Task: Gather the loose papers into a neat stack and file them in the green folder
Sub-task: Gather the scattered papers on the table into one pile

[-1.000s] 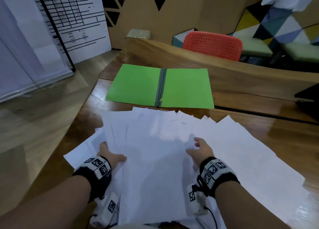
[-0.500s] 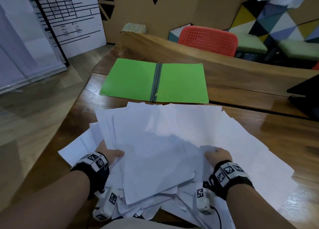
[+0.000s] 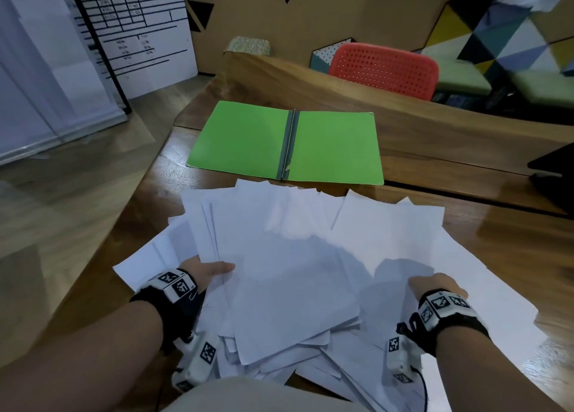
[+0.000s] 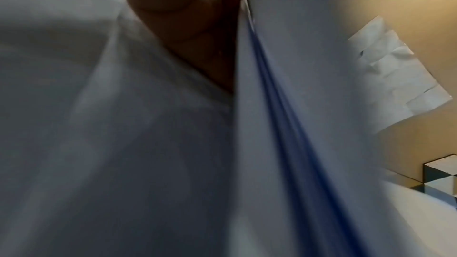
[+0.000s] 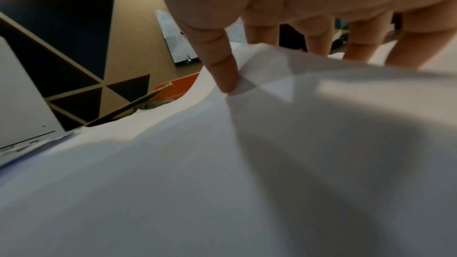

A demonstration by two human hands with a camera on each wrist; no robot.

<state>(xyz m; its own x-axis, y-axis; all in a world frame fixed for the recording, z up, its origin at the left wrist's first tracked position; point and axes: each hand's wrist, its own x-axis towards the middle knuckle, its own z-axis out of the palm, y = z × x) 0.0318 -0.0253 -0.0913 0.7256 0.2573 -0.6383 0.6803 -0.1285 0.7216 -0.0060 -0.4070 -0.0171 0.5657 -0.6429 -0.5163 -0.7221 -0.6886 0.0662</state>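
Observation:
The green folder [image 3: 285,144] lies open and flat at the far side of the wooden table [image 3: 503,241]. Nearer to me, loose white papers [image 3: 295,272] lie fanned out in a messy overlapping heap. My left hand [image 3: 206,272] grips the left edge of an upper bundle, thumb on top and fingers hidden beneath; in the left wrist view the papers [image 4: 309,65] press against that hand's palm. My right hand [image 3: 435,284] rests on the right part of the heap. In the right wrist view its straight fingers [image 5: 314,46] and thumb touch the papers [image 5: 247,163].
A raised wooden ledge [image 3: 341,82] runs behind the folder, with a red chair [image 3: 385,67] beyond it. A dark object [image 3: 553,169] sits at the right edge. The table's left edge drops to the floor, where a whiteboard [image 3: 130,23] stands.
My right hand has slid right and toward me across the sheets. The heap has bunched closer to the near edge, with more sheets overlapping. My left hand keeps its hold at the left edge.

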